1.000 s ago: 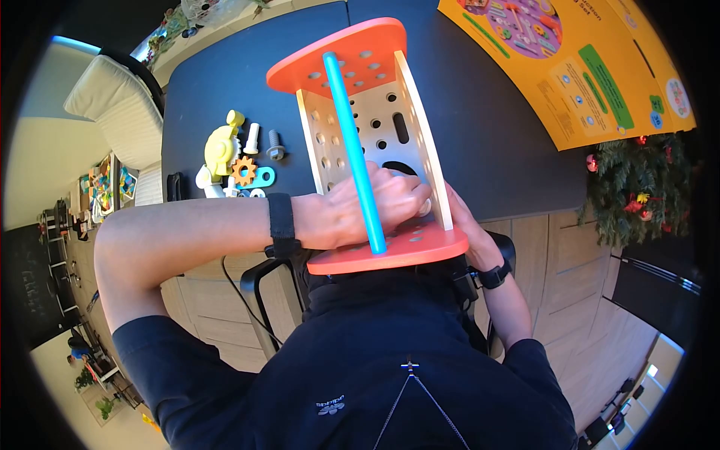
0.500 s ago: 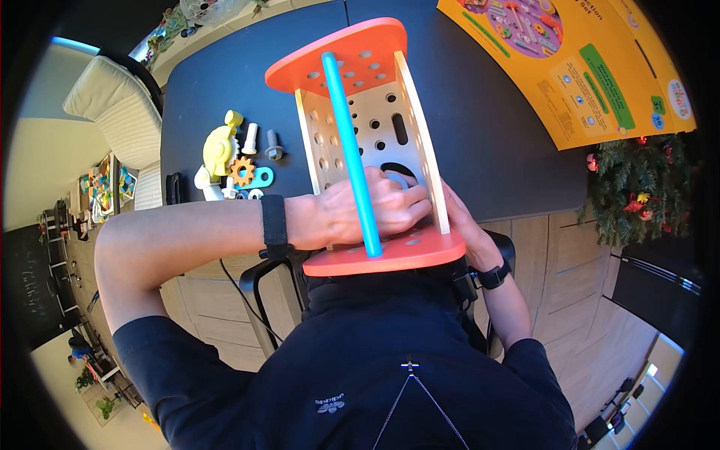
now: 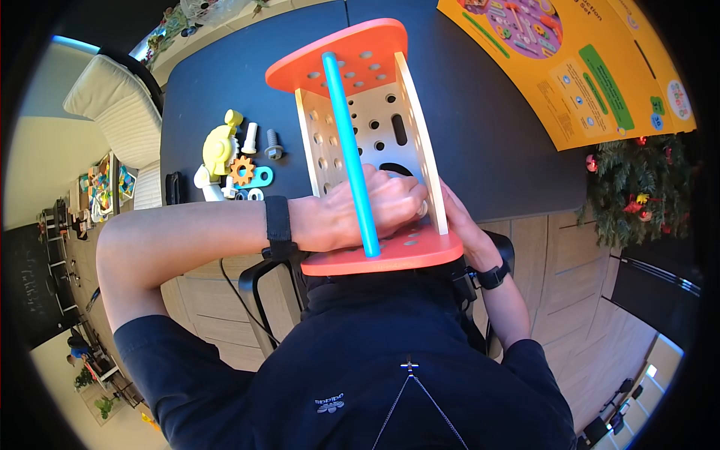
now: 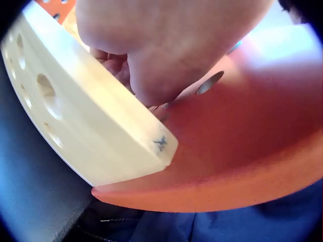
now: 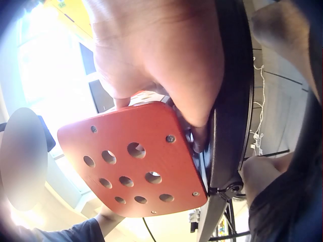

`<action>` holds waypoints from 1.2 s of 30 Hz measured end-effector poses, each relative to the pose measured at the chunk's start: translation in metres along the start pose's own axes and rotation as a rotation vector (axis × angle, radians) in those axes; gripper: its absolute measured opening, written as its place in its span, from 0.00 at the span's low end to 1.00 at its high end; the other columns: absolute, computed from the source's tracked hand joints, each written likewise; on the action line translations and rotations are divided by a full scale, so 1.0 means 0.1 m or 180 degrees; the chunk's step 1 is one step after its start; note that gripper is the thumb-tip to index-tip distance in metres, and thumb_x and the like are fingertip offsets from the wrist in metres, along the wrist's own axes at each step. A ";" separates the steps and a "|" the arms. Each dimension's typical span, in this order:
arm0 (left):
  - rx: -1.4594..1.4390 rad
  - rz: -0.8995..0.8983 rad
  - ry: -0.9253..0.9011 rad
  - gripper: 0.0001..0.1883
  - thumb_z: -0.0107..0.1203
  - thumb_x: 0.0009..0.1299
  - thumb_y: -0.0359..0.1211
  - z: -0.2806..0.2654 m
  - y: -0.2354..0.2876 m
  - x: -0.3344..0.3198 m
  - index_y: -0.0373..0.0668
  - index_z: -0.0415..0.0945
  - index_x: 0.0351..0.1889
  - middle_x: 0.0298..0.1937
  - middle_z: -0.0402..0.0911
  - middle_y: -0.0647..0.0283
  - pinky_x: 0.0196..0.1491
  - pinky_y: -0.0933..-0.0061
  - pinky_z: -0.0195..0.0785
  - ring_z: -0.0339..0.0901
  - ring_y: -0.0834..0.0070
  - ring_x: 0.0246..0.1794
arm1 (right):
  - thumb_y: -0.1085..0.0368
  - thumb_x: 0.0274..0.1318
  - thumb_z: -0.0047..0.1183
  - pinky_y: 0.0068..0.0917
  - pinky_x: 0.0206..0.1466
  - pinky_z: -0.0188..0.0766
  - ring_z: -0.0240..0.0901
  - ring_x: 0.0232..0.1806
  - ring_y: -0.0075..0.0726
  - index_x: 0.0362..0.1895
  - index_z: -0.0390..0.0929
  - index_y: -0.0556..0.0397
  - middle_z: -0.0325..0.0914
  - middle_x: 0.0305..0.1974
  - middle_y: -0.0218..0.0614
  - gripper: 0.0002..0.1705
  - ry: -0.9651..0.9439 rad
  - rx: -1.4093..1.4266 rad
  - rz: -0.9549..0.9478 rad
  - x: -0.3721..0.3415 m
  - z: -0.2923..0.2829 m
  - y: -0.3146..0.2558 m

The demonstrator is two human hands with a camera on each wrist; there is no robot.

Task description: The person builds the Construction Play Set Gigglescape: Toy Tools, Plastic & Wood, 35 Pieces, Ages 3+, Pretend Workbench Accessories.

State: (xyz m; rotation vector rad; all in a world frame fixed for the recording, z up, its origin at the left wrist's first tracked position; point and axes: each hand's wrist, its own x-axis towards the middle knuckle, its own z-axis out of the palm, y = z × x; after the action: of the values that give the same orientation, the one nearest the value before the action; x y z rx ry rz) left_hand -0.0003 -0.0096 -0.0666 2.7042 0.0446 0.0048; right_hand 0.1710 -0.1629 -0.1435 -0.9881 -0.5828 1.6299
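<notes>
A wooden toy toolbox [image 3: 412, 127] with red end panels and a blue rod handle [image 3: 349, 142] lies lengthwise before me, its near end against my body. My left hand [image 3: 382, 206] reaches under the rod, inside the box beside the right wall. Its fingers are curled around a small part, mostly hidden; I cannot tell its kind. In the left wrist view the palm [image 4: 171, 45] covers the fingertips over the red panel [image 4: 242, 126]. From outside, my right hand [image 3: 463, 221] grips the box by its right wall; the right wrist view shows it above the near red panel [image 5: 126, 166].
Left of the box on the dark table [image 3: 495, 150] lie a yellow toy part [image 3: 221, 150], an orange gear [image 3: 242, 171], a teal link [image 3: 262, 177], a white bolt [image 3: 250, 139] and a grey bolt [image 3: 273, 144]. A yellow carton [image 3: 577, 82] stands back right, above a decorated fir branch [image 3: 641, 195].
The left hand turns at the wrist and shifts slightly inside the box; a grey-blue bit by its fingers, plain half a second ago, is now nearly covered. The near end has moved slightly left.
</notes>
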 end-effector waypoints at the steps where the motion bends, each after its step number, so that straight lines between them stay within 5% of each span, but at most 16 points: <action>1: -0.0052 0.0008 0.0040 0.07 0.60 0.71 0.29 0.01 0.00 0.00 0.36 0.74 0.39 0.35 0.84 0.53 0.29 0.54 0.75 0.87 0.55 0.30 | 0.39 0.81 0.48 0.35 0.76 0.65 0.65 0.73 0.31 0.83 0.53 0.50 0.67 0.70 0.38 0.43 -0.0009 0.0016 -0.0001 0.00 0.00 0.00; 5: 0.0015 0.0078 0.0008 0.07 0.59 0.69 0.28 0.02 0.00 0.00 0.36 0.73 0.37 0.33 0.83 0.55 0.28 0.58 0.76 0.87 0.58 0.28 | 0.39 0.80 0.50 0.35 0.76 0.66 0.67 0.73 0.33 0.84 0.52 0.51 0.68 0.70 0.39 0.44 -0.0056 0.0066 -0.0004 0.02 -0.06 0.04; 11: 0.1047 0.1184 0.0307 0.05 0.58 0.68 0.29 -0.03 -0.10 -0.02 0.39 0.75 0.37 0.31 0.79 0.61 0.25 0.67 0.78 0.86 0.68 0.26 | 0.39 0.80 0.51 0.33 0.74 0.67 0.69 0.70 0.29 0.84 0.52 0.51 0.70 0.69 0.37 0.45 0.0004 0.0242 -0.0138 0.02 0.04 0.02; 20: 0.0243 0.0063 -0.0157 0.08 0.58 0.72 0.33 -0.13 0.01 -0.01 0.37 0.76 0.38 0.33 0.84 0.57 0.30 0.55 0.77 0.89 0.58 0.31 | 0.38 0.80 0.51 0.35 0.77 0.64 0.67 0.73 0.32 0.84 0.52 0.51 0.69 0.69 0.37 0.45 -0.0060 0.0084 -0.0099 0.02 0.00 0.01; 29: -0.0217 -0.0219 -0.0183 0.07 0.59 0.71 0.27 -0.06 0.04 0.03 0.34 0.74 0.40 0.32 0.85 0.52 0.32 0.52 0.77 0.88 0.51 0.34 | 0.38 0.79 0.51 0.37 0.78 0.64 0.66 0.74 0.34 0.86 0.49 0.51 0.66 0.74 0.40 0.47 0.0064 0.0026 0.0054 0.01 -0.07 0.06; 36: -0.0056 0.0229 -0.0128 0.06 0.57 0.73 0.30 -0.07 -0.02 0.00 0.36 0.73 0.39 0.32 0.84 0.54 0.30 0.55 0.77 0.88 0.54 0.33 | 0.37 0.78 0.52 0.38 0.77 0.66 0.69 0.72 0.36 0.86 0.48 0.50 0.62 0.80 0.46 0.49 -0.0155 0.0216 -0.0093 0.04 -0.06 0.06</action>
State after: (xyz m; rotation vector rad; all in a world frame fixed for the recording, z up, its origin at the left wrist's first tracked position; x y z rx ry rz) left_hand -0.0008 -0.0043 -0.0612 2.6860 -0.0646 -0.0276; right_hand 0.1721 -0.1616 -0.1528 -0.8888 -0.5685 1.6411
